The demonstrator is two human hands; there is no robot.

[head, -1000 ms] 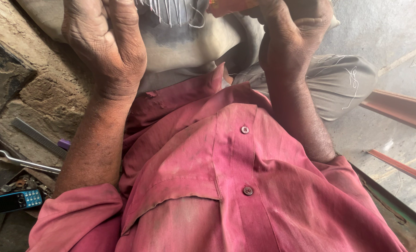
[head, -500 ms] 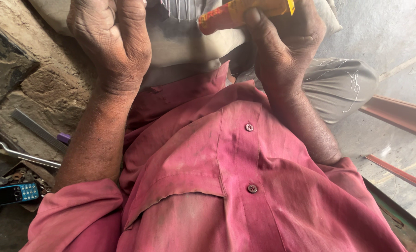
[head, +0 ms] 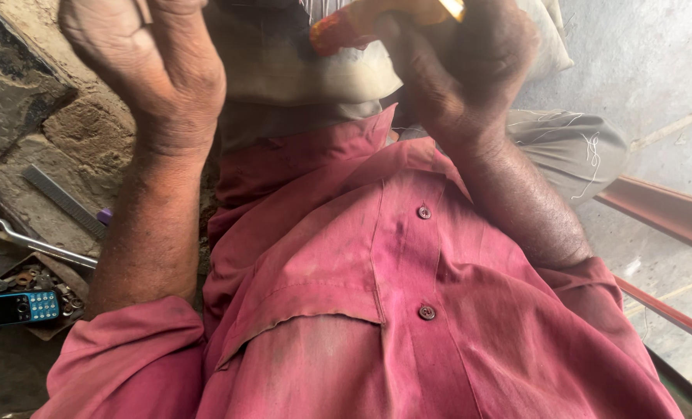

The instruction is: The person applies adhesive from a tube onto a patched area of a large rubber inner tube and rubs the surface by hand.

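Observation:
I look down my own pink buttoned shirt [head: 408, 310] and grey trousers [head: 563, 147]. My right hand [head: 462, 77] is raised at the top of the view, its fingers closed round an orange and yellow tube-like thing [head: 361, 19] that points left. My left hand [head: 156, 66] is raised at the top left, back towards me. Its fingertips are cut off by the frame edge, so what it holds is hidden. The two hands are apart, with pale cloth [head: 315, 74] on my lap between them.
On the ground at the left lie a metal spanner [head: 36, 242], a flat grey metal strip [head: 67, 203], a mobile phone with a blue keypad [head: 12, 307] and a tray of small metal parts [head: 47, 281]. Rough stone [head: 20, 101] is behind them. Red metal bars [head: 664, 209] run along the right.
Both hands sit lower and larger in view than a second ago. The orange and yellow thing has come further into view, now pointing left from my right hand.

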